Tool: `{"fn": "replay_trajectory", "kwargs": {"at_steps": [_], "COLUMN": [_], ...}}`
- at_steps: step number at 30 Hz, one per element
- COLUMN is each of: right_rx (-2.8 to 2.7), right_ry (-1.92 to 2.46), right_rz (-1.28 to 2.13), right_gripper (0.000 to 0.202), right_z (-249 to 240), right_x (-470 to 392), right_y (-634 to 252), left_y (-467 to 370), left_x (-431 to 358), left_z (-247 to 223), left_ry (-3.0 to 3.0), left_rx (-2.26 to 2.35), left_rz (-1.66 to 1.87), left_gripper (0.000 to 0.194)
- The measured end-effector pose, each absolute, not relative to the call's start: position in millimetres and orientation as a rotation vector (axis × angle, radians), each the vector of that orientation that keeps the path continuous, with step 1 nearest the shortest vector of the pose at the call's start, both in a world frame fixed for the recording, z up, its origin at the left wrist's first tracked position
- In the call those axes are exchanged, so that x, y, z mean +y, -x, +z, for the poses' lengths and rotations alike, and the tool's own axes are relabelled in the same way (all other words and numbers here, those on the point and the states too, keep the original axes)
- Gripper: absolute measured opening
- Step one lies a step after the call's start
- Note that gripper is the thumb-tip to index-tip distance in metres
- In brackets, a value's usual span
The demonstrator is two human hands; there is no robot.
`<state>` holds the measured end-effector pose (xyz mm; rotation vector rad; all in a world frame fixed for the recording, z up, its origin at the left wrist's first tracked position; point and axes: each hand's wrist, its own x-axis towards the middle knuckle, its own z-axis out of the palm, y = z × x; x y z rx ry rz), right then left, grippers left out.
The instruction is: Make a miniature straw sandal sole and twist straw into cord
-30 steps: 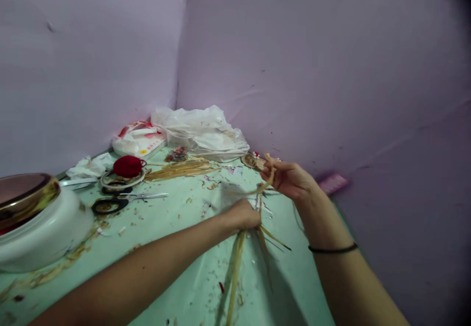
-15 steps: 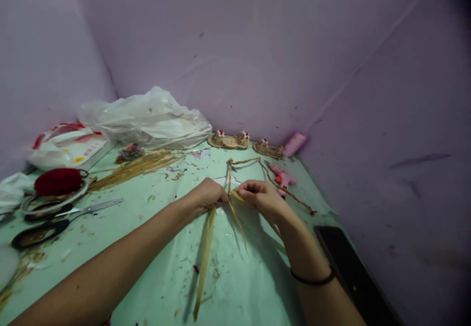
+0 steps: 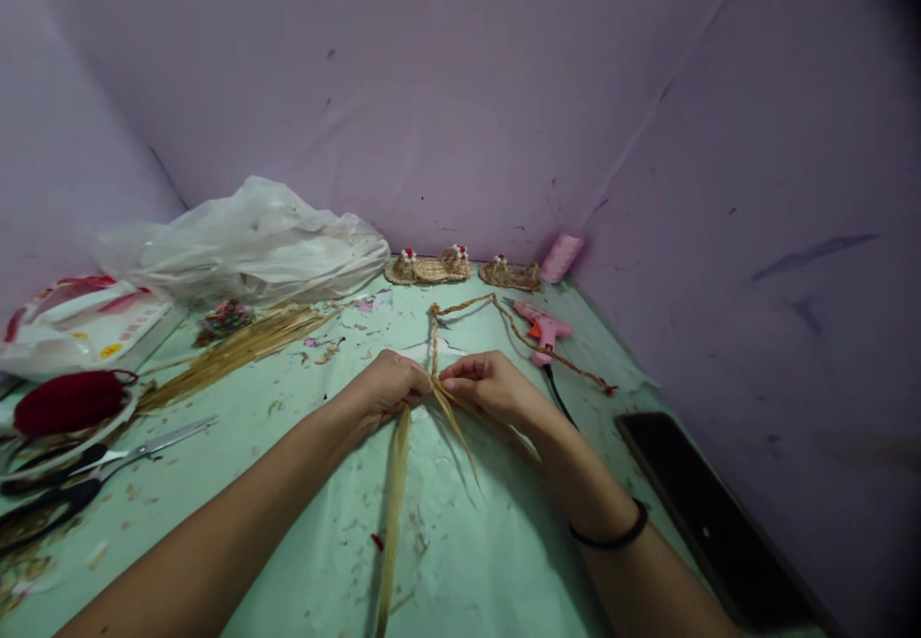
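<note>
A thin brown braid (image 3: 434,345) of dried plant fibre runs up from between my hands, bends at the back and trails right across the table. At its near end the loose straw-coloured strands (image 3: 455,427) fan out. My left hand (image 3: 392,387) is closed on the braid's end, and one long flat strand (image 3: 392,523) hangs from it toward me. My right hand (image 3: 484,384) pinches another strand close beside the left fingertips; that strand passes under the palm and out to the lower right.
Left lie black-handled scissors (image 3: 136,451), dark red yarn (image 3: 70,403), a bundle of dried fibre (image 3: 237,348) and a white plastic bag (image 3: 266,245). Small woven slippers (image 3: 432,270) stand by the wall. A pink glue gun (image 3: 545,328) and a black phone (image 3: 709,513) are right.
My right hand has drawn its strand in closer to the left fingertips, and its fingers lie flatter. The view has turned slightly right. My left hand keeps its grip on the braid.
</note>
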<state>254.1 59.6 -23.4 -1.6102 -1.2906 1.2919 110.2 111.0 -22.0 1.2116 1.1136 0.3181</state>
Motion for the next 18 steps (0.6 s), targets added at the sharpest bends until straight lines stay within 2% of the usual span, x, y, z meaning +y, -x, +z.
{"fn": "replay_trajectory", "kwargs": {"at_steps": [4, 7, 10, 14, 18], "right_rx": [-1.436, -1.518, -1.662, -1.836, -1.884], "right_ry": [1.631, 1.667, 1.860, 2.109, 2.175], "right_rz": [1.347, 1.296, 1.019, 0.597, 0.443], "right_gripper": [0.026, 0.024, 0.020, 0.017, 0.021], "right_z": [-25, -29, -29, -21, -13], "right_x": [59, 61, 63, 61, 55], "right_y": [-257, -258, -256, -246, -238], "left_y": [-110, -110, -112, -116, -117], "left_x": [112, 111, 110, 109, 110], "left_z": [-23, -21, -21, -27, -36], "left_ry": [-1.211, -1.227, -1.264, -1.339, -1.406], "left_rx": [1.114, 1.102, 1.105, 1.111, 1.108], "left_rz": [0.312, 0.315, 0.331, 0.425, 0.448], "left_gripper": [0.013, 0.013, 0.010, 0.017, 0.015]}}
